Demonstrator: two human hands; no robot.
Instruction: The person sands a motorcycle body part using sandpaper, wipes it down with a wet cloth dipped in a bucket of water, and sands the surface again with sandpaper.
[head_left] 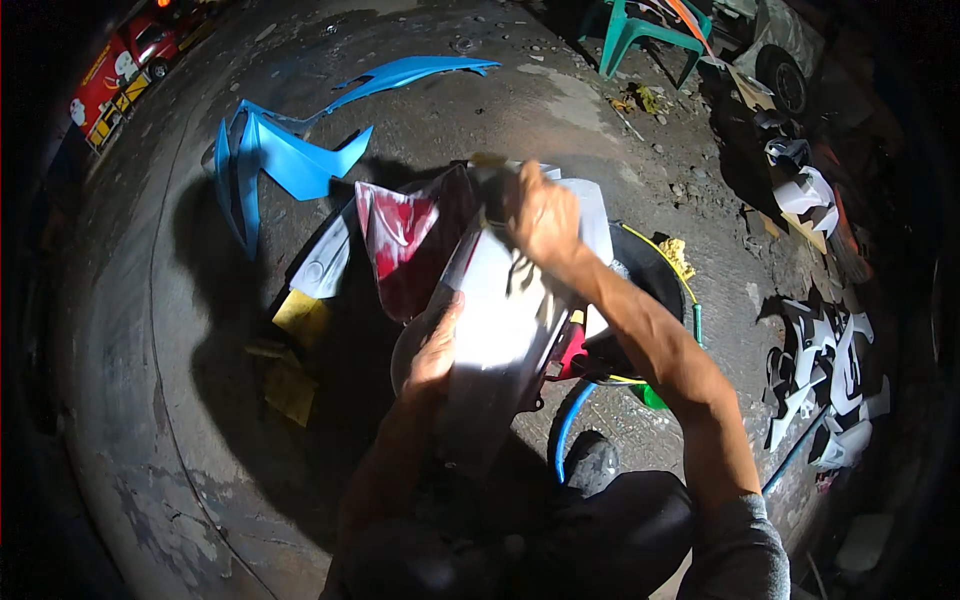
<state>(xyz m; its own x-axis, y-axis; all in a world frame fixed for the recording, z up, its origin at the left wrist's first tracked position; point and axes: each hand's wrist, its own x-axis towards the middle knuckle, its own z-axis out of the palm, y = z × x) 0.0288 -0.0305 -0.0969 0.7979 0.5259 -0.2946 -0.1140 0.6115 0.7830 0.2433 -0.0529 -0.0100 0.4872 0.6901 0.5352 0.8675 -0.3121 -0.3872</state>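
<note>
A glossy white panel (pixel 490 340), like a vehicle body part, lies tilted over my lap with bright glare on its middle. My left hand (pixel 437 345) grips its left edge, fingers partly hidden behind it. At the panel's far end my right hand (pixel 545 215) is closed, blurred by motion, next to a dark patch (pixel 492 190). What those fingers hold is hidden. Just left of the panel a red panel with whitish scuffs (pixel 410 235) rests against a pale panel (pixel 325 260). A black tub (pixel 655 280) stands under my right forearm.
Blue panels (pixel 300 160) lie on the concrete at far left. Yellow sheets (pixel 290 390) are on the ground nearer me. A blue hose (pixel 570 430) runs by my foot. White and black panels (pixel 825 370) are piled at right; a green chair (pixel 650 40) stands behind.
</note>
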